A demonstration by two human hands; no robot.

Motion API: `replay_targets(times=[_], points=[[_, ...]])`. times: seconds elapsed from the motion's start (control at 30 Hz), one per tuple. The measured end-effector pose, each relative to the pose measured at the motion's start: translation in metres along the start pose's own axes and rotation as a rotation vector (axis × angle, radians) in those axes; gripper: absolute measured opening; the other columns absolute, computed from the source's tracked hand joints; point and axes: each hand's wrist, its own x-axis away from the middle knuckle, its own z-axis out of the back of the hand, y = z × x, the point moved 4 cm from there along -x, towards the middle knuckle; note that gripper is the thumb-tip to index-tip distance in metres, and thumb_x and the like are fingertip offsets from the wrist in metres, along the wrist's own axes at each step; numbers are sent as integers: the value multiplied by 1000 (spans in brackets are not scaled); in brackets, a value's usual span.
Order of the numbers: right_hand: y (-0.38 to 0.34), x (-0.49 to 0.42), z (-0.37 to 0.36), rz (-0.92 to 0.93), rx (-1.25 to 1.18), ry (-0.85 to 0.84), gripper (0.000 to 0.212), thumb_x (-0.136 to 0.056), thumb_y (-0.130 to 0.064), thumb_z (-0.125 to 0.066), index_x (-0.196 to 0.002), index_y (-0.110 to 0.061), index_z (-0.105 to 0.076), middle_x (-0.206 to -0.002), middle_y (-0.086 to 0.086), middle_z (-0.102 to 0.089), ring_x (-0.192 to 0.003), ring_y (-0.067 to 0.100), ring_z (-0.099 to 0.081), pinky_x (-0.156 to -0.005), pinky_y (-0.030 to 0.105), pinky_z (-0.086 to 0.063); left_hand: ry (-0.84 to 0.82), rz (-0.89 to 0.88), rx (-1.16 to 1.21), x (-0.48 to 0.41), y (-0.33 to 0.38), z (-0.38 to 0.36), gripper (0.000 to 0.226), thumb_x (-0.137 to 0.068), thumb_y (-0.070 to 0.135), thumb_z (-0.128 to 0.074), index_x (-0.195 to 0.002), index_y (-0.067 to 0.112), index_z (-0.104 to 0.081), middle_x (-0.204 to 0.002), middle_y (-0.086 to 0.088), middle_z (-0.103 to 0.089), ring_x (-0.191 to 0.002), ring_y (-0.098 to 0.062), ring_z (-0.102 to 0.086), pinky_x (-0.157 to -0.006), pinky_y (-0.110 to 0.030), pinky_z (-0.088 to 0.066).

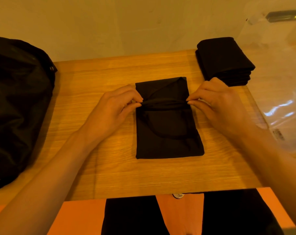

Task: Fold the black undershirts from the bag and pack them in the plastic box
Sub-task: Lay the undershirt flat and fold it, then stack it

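Observation:
A black undershirt (167,133) lies as a narrow folded rectangle in the middle of the wooden table (109,175). My left hand (115,107) pinches its left edge about a third of the way down from the far end. My right hand (218,106) pinches the right edge at the same height. A raised crease runs across the cloth between the two pinches. A stack of folded black undershirts (225,60) sits at the far right corner of the table. The black bag (16,102) lies at the left. A clear plastic box (283,102) stands at the right.
A pale wall runs just behind the table. The table's near edge is close to my body, with my dark-clothed legs and an orange floor below it. The bag overhangs the table's left side.

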Motion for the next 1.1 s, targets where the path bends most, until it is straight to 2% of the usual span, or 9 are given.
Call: replay_targets(times=[0.3, 0.4, 0.5, 0.57, 0.63, 0.73, 0.83, 0.97, 1.1], points=[[-5, 6, -3, 17, 17, -41, 19, -96, -23, -61, -107, -14, -74, -99, 2, -64, -93, 18, -52, -75, 32, -43, -48, -4, 8, 9, 3, 2, 12, -95, 11, -66, -106, 10, -72, -111, 2, -67, -100, -5, -63, -83, -23, -53], [-10, 6, 4, 13, -29, -35, 25, -88, -24, -58, -105, -13, -73, -97, 2, -59, -93, 15, -46, -75, 35, -41, -45, 36, 33, 8, 3, 5, 19, -92, 5, -68, -109, 13, -72, -109, 1, -68, -92, -12, -65, -73, -23, -53], [-15, -10, 17, -47, -135, 102, 31, -82, -21, -52, -103, -7, -71, -92, 1, -54, -89, 16, -47, -73, 28, -36, 156, 243, 410, -5, 7, 15, 22, -84, 0, -59, -104, 9, -64, -102, -8, -68, -84, -22, -64, -55, -29, -51], [-15, -29, 12, -120, -70, 153, 27, -92, -17, -54, -113, -8, -68, -101, -4, -55, -93, 12, -49, -77, 24, -39, 302, 333, 482, -22, 11, 17, 17, -89, 3, -59, -104, 11, -60, -103, -5, -69, -90, -21, -66, -60, -34, -56], [-10, -46, 0, -182, -9, 90, 30, -100, -23, -57, -127, -12, -64, -115, -2, -60, -105, 13, -55, -88, 23, -41, 208, 277, 199, -41, 16, 7, 24, -97, 18, -58, -120, 13, -63, -123, -2, -66, -112, -11, -62, -92, -31, -55], [-2, -54, -15, -243, -18, -24, 35, -96, -24, -66, -130, -16, -65, -121, 1, -66, -112, 16, -60, -94, 22, -41, -169, 110, -94, -57, 20, -26, 66, -102, 50, -36, -156, 13, -34, -165, -5, -27, -152, -15, -20, -124, -22, -14], [-2, -45, -13, -165, 15, -54, 29, -97, -16, -61, -124, -16, -70, -113, 2, -73, -107, 19, -66, -95, 31, -50, -451, 18, -302, -55, 15, -54, 77, -98, 61, -8, -162, 19, -3, -170, 2, 7, -155, -14, 13, -127, -36, 1], [-1, -26, -16, -199, 32, -100, 42, -95, -7, -55, -137, -13, -60, -137, 7, -62, -129, 20, -57, -106, 31, -45, -518, -31, -369, -45, 5, -59, 72, -99, 60, 0, -161, 26, 6, -167, 11, 17, -151, -7, 25, -125, -34, 12], [0, -15, -10, -445, -160, 32, 38, -99, -10, -56, -136, -16, -61, -112, -6, -70, -98, 2, -62, -82, 7, -43, -572, -38, -270, -46, 0, -54, 67, -101, 59, -4, -161, 31, -2, -167, 16, 13, -150, -3, 25, -124, -31, 14]])
